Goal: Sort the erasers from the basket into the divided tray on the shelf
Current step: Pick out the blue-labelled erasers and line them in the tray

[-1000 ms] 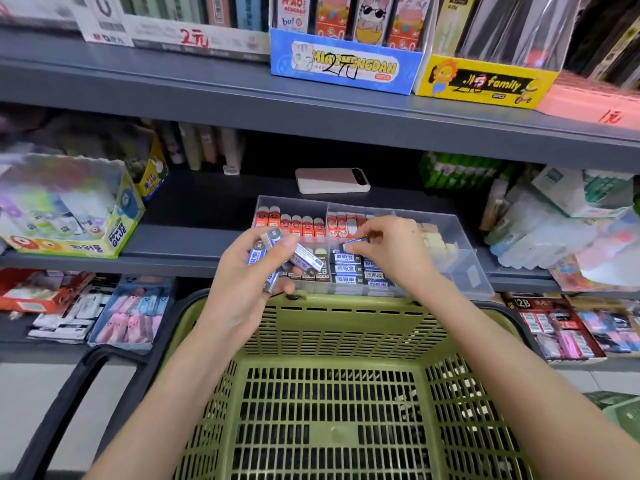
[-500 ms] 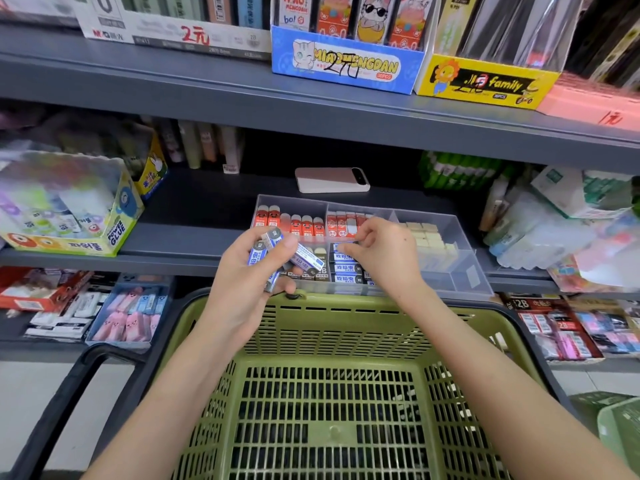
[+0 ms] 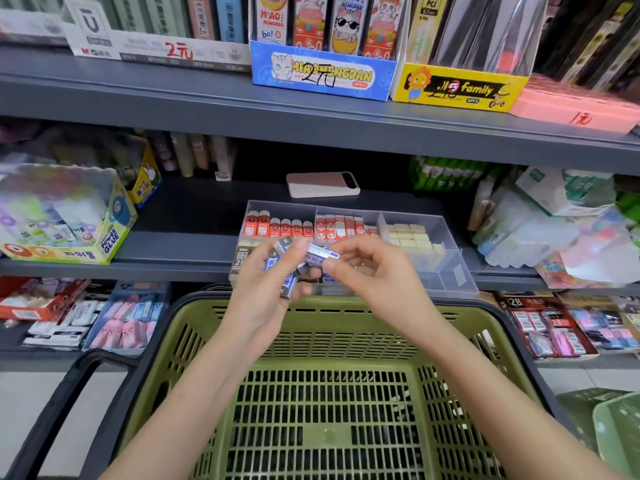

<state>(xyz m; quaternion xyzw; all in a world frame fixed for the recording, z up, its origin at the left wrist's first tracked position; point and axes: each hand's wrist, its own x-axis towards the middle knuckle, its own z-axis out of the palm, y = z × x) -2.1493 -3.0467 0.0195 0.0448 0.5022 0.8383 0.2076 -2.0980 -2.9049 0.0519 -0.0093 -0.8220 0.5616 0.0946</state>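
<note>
Head view: left grip curled round a bunch of blue-sleeved erasers, over far rim of basket, just in front of divided tray on shelf. Right grip pinches one eraser by its right end. We judge them light, stiff, sleeves prob. slippery; take by long sides w/ thumb + finger.

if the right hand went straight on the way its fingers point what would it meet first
The blue-and-white eraser sticking out of the bundle in the left hand; fingertips of the right hand seem right at its end, contact unclear.
</note>
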